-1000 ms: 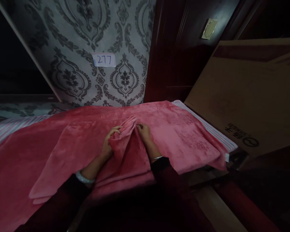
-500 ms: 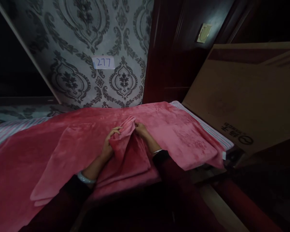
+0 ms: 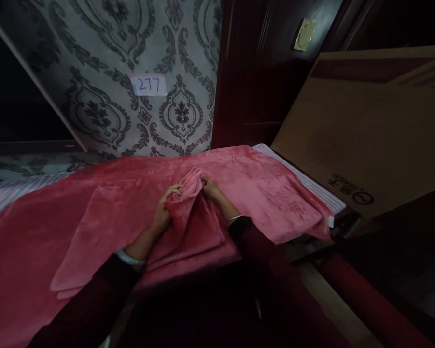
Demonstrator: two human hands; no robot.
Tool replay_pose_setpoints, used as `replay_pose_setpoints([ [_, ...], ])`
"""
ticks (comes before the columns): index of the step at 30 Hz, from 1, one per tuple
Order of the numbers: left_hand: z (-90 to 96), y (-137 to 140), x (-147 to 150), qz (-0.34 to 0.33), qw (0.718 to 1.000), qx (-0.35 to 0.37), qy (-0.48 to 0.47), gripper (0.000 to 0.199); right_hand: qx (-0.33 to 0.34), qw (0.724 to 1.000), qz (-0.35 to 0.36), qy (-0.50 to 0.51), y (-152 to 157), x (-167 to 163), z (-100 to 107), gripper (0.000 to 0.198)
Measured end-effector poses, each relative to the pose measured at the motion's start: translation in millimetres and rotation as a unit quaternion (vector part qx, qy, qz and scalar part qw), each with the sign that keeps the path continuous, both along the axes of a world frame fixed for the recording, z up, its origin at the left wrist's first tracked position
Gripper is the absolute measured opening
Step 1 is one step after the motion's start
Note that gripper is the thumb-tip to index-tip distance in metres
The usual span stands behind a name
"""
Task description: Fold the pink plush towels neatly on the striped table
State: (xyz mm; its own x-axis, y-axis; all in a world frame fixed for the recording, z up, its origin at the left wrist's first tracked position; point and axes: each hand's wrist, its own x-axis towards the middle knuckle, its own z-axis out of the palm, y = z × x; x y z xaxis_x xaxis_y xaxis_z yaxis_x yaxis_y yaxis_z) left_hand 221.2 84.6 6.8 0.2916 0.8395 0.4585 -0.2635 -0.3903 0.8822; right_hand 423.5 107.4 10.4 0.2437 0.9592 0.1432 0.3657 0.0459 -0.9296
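A pink plush blanket (image 3: 108, 222) is spread over the bed, with part of it folded in layers near me. Its gathered, bunched-up portion rises in the middle between my two hands. My left hand (image 3: 165, 205) is closed round the left side of this bunch, fingers bent over the folds. On the other side, my right hand (image 3: 212, 188) pinches the edge of the bunch near its top; the fingertips are partly hidden. Below the hands, the raised cloth hangs in a pointed fold onto the layers.
A striped sheet (image 3: 307, 181) shows along the bed's right and left edges. The large cardboard box (image 3: 380, 130) leans at the right. Behind stand a patterned wall with a paper label (image 3: 148, 85) reading 277, and a dark red wooden panel (image 3: 253, 72).
The view has shifted slightly, so the wall and box sit a little higher and further left. Both hands keep their hold on the blanket, with hardly any movement.
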Motion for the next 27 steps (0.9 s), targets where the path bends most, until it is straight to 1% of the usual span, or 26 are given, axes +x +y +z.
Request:
replay_pose_setpoints([
  [3,-2.3,2,1,-0.018,1.0,0.009,0.023,0.03,-0.036,0.999,-0.026,-0.029,-13,4,6,0.014],
  [5,-1.9,2,1,-0.017,0.999,0.017,0.027,0.03,-0.06,0.997,-0.034,-0.044,-26,7,9,0.017],
  [8,0.1,-1,0,-0.017,0.999,0.028,0.038,0.028,-0.091,0.994,-0.03,-0.058,-53,6,10,0.02],
  [11,1.5,-2,0,-0.02,0.998,0.039,0.045,0.027,-0.104,0.991,-0.027,-0.076,-82,1,11,0.023],
  [15,1.5,-1,-1,-0.025,0.996,0.062,0.05,0.026,-0.126,0.982,-0.012,-0.14,-111,-6,16,0.034],
  [18,1.2,-1,-1,-0.024,0.996,0.065,0.058,0.026,-0.136,0.975,-0.003,-0.174,-123,-10,20,0.048],
  [19,1.0,-1,-1,-0.022,0.996,0.062,0.058,0.026,-0.13,0.974,-0.003,-0.184,-125,-11,19,0.048],
  [21,0.9,-2,0,-0.016,0.997,0.059,0.05,0.026,-0.114,0.977,0.0,-0.18,-128,-14,16,0.035],
  [23,1.5,-3,1,-0.014,0.996,0.067,0.051,0.025,-0.101,0.984,0.013,-0.147,-128,-15,11,0.022],
  [25,3.4,-4,1,-0.019,0.994,0.082,0.067,0.025,-0.085,0.992,0.032,-0.088,-128,-15,6,0.021],
  [27,6.3,-6,1,-0.024,0.99,0.101,0.092,0.024,-0.069,0.995,0.034,-0.059,-128,-14,2,0.015],
])
